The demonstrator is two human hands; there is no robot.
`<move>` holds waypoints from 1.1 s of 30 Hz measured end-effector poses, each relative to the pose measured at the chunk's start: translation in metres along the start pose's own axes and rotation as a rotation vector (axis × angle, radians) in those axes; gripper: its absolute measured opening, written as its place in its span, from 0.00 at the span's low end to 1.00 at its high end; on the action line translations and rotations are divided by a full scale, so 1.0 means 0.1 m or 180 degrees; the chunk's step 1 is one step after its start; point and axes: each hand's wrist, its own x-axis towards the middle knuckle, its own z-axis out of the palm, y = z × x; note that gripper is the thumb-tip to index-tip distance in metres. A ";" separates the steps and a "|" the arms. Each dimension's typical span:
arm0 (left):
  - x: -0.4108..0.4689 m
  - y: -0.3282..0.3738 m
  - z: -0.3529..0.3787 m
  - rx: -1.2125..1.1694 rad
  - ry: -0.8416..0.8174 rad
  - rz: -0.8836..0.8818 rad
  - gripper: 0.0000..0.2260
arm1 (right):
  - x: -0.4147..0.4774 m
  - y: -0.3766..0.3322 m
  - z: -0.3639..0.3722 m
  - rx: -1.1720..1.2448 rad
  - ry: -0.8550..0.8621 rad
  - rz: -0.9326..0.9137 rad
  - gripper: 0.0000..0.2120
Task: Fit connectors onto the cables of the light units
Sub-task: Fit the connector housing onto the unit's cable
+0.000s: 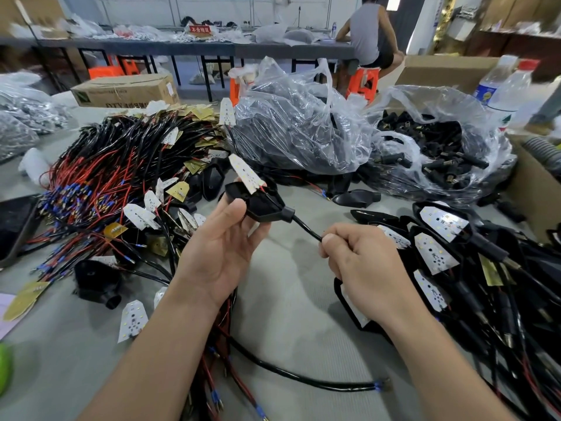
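Black plastic is what your left hand (218, 253) holds: the shell of one light unit (261, 205), pinched between thumb and fingers and raised above the grey table (288, 299) in the middle of the view. The white LED board (246, 174) stands tilted out of the open shell and is not yet seated, I judge. The neck of the shell points to the right, so the cable (306, 229) comes out straight toward your right hand (364, 268), whose fingers are curled tight round it near the neck. This grip looks made for drawing the cable through the shell. Where the cable goes past your fingers is hidden, so I cannot tell if a connector is already on it.

On your left lies a heap of wired boards (121, 165), red and black leads with blue terminals, likely the stock to work through. On your right is a pile of shelled units (455, 253) with boards lying inside, placed where the right hand can drop them easily. Behind it an open plastic bag (440, 147) shows small black connectors, within reach for the fitting step. A second bag (297, 129) of dark parts stands beside it.

The room is a workshop: a cardboard box (127, 89), a water bottle (507, 92), and a long bench at the back where a seated person (370, 34) faces away.
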 end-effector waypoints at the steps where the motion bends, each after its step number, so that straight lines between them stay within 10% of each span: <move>1: 0.00 0.00 0.00 0.0002 0.0017 -0.0001 0.15 | 0.00 0.00 -0.01 -0.0062 0.0031 -0.0042 0.13; 14: 0.02 0.10 -0.09 -0.0200 0.0276 0.0144 0.13 | -0.05 -0.03 -0.05 -0.0637 0.0394 -0.0164 0.14; 23: 0.05 0.11 -0.15 -0.0428 0.1519 0.0258 0.11 | -0.02 -0.08 -0.11 -0.1758 0.1396 -0.0411 0.03; 33: -0.05 0.13 -0.07 0.0358 0.0755 0.0065 0.17 | 0.10 -0.06 -0.03 0.0366 0.1744 -0.0587 0.11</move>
